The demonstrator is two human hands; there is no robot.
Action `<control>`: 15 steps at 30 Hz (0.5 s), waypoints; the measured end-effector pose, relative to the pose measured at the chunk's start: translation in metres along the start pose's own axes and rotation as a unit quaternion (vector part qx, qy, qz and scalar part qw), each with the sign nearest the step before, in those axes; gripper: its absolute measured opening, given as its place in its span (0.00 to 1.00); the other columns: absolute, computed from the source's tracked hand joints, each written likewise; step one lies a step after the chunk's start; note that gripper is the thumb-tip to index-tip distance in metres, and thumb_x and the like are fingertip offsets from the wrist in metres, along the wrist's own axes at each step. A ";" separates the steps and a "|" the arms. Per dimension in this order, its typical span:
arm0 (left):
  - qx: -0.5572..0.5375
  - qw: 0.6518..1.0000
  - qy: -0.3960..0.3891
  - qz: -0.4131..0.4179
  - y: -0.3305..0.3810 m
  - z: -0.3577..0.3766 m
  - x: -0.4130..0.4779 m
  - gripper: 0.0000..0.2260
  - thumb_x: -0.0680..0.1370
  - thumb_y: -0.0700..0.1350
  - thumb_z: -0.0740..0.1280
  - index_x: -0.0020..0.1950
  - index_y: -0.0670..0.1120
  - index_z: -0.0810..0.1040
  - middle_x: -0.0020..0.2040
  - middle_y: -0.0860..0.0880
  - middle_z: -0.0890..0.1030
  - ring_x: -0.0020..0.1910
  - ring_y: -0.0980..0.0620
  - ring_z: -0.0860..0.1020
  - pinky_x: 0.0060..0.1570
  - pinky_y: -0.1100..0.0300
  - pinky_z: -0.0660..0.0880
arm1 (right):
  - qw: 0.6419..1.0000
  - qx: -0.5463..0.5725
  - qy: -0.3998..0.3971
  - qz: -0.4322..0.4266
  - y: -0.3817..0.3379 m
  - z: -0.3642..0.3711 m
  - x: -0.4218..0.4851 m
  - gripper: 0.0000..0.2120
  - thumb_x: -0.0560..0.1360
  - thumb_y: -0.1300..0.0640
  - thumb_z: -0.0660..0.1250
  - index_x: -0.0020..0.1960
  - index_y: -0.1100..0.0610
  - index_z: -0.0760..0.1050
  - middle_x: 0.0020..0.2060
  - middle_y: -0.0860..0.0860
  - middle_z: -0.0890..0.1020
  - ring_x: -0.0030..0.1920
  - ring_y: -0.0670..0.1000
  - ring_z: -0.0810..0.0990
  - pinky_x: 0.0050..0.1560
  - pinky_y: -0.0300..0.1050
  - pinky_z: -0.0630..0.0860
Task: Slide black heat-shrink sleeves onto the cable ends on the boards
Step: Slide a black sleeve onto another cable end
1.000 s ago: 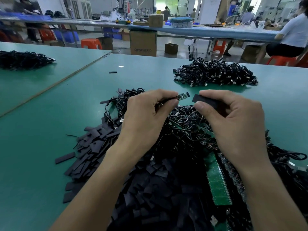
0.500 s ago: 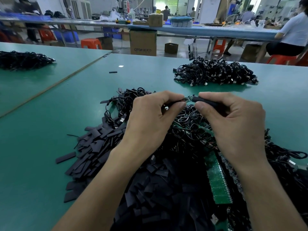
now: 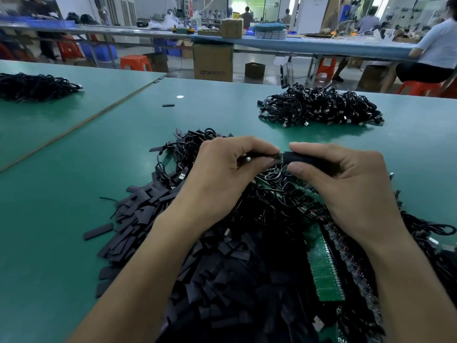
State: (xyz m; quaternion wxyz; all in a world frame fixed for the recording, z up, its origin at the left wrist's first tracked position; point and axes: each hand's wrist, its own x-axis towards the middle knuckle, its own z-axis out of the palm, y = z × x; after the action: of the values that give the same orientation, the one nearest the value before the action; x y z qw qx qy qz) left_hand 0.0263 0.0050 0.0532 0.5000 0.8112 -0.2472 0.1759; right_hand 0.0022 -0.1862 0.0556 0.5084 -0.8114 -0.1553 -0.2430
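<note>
Both hands up over the work heap, near mid-surface [image 3: 74, 219].

Left hand [image 3: 222, 179]: fingers curled, thumb and forefinger pinching a cable [image 3: 252, 158] just behind its small board [image 3: 279, 157].

Right hand [image 3: 346, 189]: thumb below and forefinger on top, pinching a black sleeve [image 3: 300, 158].

Key relation: sleeve and small board lie on one line, running left to right between the two hands. The sleeve's open mouth faces left and meets the board's free end. Only a sliver of green shows at the join. The sleeve seems partly on, though how far is hard to tell behind the fingertips.

Judgement: the push goes along that axis, right hand toward left. The right hand does the travelling and the left only braces.

Supply: heap of loose sleeves [image 3: 222, 280] beneath the forearms, green board strip [image 3: 324, 268] under the right wrist. Far heap of cables [image 3: 319, 107] lies well apart, beyond the hands.
</note>
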 end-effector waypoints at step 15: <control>-0.019 0.998 0.016 -0.056 0.002 0.000 -0.002 0.09 0.71 0.49 0.79 0.41 0.51 0.79 0.32 0.54 0.82 0.27 0.62 0.73 0.30 0.70 0.67 | 0.998 0.059 -0.034 -0.006 0.003 0.004 -0.001 0.12 0.70 0.59 0.77 0.48 0.43 0.83 0.41 0.37 0.86 0.43 0.39 0.85 0.47 0.31 0.78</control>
State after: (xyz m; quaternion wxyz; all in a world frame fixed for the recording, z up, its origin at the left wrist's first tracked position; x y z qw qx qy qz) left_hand 0.0236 0.0051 0.0533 0.5283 0.8112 -0.1964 0.1560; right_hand 0.0041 -0.1837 0.0517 0.5482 -0.7869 -0.1917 -0.2086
